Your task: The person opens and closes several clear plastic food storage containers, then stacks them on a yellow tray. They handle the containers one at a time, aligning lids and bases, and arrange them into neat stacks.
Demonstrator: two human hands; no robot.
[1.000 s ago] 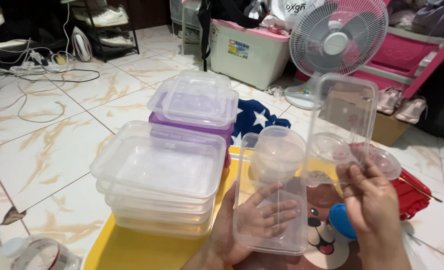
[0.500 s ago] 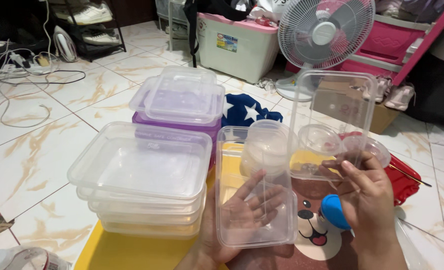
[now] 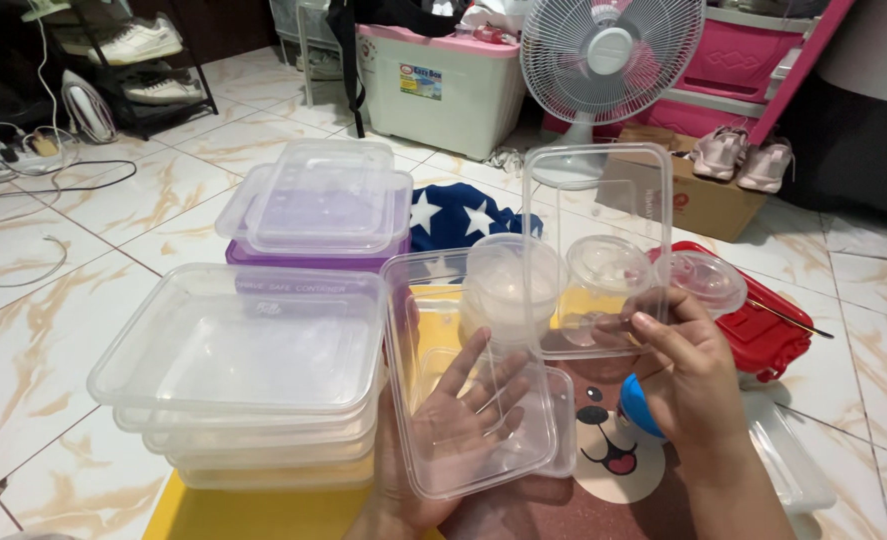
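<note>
My left hand (image 3: 453, 420) lies palm up under a clear rectangular plastic container (image 3: 418, 300) and supports it from below. My right hand (image 3: 685, 372) pinches the lower edge of a clear rectangular lid (image 3: 595, 200), held upright just right of the container. Behind them stand small round clear tubs (image 3: 498, 285) and a round lid (image 3: 705, 278). A stack of clear square containers (image 3: 238, 370) sits to the left on a yellow tray (image 3: 253, 505).
A purple box with clear lids on top (image 3: 318, 215) stands behind the stack. A blue star cloth (image 3: 463, 215), a red lid (image 3: 768, 335), a bear mat (image 3: 613, 460), a blue cap (image 3: 635, 405), a standing fan (image 3: 608, 55), a white storage bin (image 3: 443, 85) and cables (image 3: 23, 170) surround them.
The lid in my right hand has come lower and closer to the container on my left palm. The view has shifted, so everything sits further left and lower.
</note>
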